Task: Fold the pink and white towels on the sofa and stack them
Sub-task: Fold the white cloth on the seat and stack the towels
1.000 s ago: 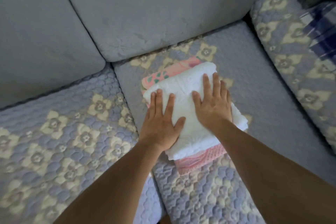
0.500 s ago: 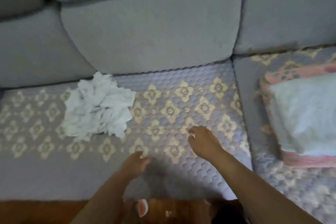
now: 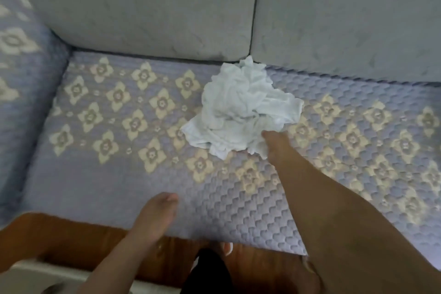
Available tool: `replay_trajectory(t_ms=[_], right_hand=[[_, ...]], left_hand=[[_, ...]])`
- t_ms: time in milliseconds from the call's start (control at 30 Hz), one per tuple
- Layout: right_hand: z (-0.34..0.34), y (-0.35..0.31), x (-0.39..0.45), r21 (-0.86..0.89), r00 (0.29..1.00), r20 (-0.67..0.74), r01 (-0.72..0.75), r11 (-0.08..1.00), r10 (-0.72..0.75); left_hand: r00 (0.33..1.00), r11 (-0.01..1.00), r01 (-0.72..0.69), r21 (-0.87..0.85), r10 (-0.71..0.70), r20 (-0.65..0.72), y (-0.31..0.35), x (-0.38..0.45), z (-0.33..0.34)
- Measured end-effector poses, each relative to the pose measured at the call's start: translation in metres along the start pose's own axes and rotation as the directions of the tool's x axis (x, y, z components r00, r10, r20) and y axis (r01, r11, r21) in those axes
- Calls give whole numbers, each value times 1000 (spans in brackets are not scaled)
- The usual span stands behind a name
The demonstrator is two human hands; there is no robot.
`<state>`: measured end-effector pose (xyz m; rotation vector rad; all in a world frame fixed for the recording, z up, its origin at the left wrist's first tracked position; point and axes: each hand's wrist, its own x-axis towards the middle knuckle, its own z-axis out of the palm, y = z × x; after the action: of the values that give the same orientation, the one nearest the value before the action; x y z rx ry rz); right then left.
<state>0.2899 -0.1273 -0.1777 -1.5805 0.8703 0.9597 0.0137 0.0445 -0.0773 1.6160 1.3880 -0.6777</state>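
- Sofa (image 3: 143,19): grey back cushions in a row, seat under a lilac quilted cover (image 3: 238,210) with cream flower motifs, padded armrest at far left in the same pattern.
- Wooden floor (image 3: 59,241) along the bottom edge, in front of the seat.
- White towel (image 3: 243,107): crumpled in a loose heap on the seat cover, back edge touching the seam where two back cushions meet, near edge toward the front of the seat.
- Right hand (image 3: 276,148): reaching in from lower right, at the near right edge of the white towel, touching the cloth; fingers buried in or hidden behind the folds, so cannot tell whether grasping or merely resting there.
- Left hand (image 3: 162,207): low over the front part of the seat cover, well apart from the towel, fingers loosely curled, holding nothing; blurred.
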Motion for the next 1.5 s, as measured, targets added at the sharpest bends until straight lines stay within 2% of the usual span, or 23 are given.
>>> replay_trajectory(t_ms=[67,133,233,333,433,500,567,667,767,933,1000,1033,1100,1133,1167,1200,1233,1267,1300,1333,1367,1433,1500], right_hand=[[16,-2,-44,135,999,34,15,991,-20],[11,-7,-106,236,989,18,139,962,-148],[-32,-9,-219,357,975,13,201,912,-220],[-82,-13,-327,433,963,46,222,874,-267],[-117,-34,-417,525,899,130,295,798,-418],[-136,-57,-465,535,858,171,332,777,-484],[-155,-86,-498,545,803,168,408,732,-572],[-192,-134,-535,527,721,51,568,632,-691],[-241,-179,-558,385,641,-158,740,551,-751],[-314,-221,-604,65,380,-348,922,383,-857],[-327,-226,-617,-2,260,-395,959,284,-881],[-330,-226,-622,-100,176,-422,966,238,-889],[-335,-222,-633,-355,-52,-427,928,115,-903],[-336,-221,-639,-425,-113,-387,902,69,-915],[-338,-220,-646,-437,-123,-334,899,38,-934],[-339,-219,-651,-388,-69,-276,921,45,-959],[-339,-217,-655,-291,31,-209,952,93,-977],[-340,-216,-657,-199,124,-129,969,149,-984],[-339,-215,-658,-131,185,-37,973,189,-982],[-339,-214,-659,-96,230,49,970,224,-972],[-339,-214,-659,-89,251,124,966,242,-960],[-341,-212,-657,-109,255,268,966,233,-929],[-341,-208,-655,-127,215,385,976,179,-897]], left_hand=[[1000,997,19,-71,-18,16,2,-2,-18],[999,993,-6,-120,12,45,13,-18,-25],[978,982,-181,-48,185,99,49,-72,-23],[859,900,-406,-159,435,271,89,-145,-17],[669,717,-696,-43,669,323,123,-211,-9],[554,559,-827,54,796,243,142,-246,0],[492,491,-871,24,869,55,168,-269,5],[499,502,-863,-62,824,-268,208,-307,-3],[518,454,-855,-250,762,-388,251,-344,-36],[304,256,-952,-167,744,-595,313,-417,-101],[229,272,-962,-34,731,-643,327,-435,-116],[194,301,-953,48,720,-667,334,-439,-120],[132,390,-895,217,696,-706,343,-444,-124],[129,434,-863,259,684,-718,346,-446,-123],[169,473,-849,237,668,-725,348,-451,-122],[258,502,-850,159,661,-705,351,-457,-120],[395,512,-859,12,676,-622,353,-469,-117],[530,501,-843,-193,716,-454,353,-482,-112],[613,506,-770,-389,755,-233,348,-498,-103],[615,512,-694,-507,787,-45,339,-513,-93],[560,493,-657,-570,825,69,330,-525,-82],[405,395,-680,-618,905,133,312,-540,-58],[262,319,-783,-533,948,182,295,-551,-32]])
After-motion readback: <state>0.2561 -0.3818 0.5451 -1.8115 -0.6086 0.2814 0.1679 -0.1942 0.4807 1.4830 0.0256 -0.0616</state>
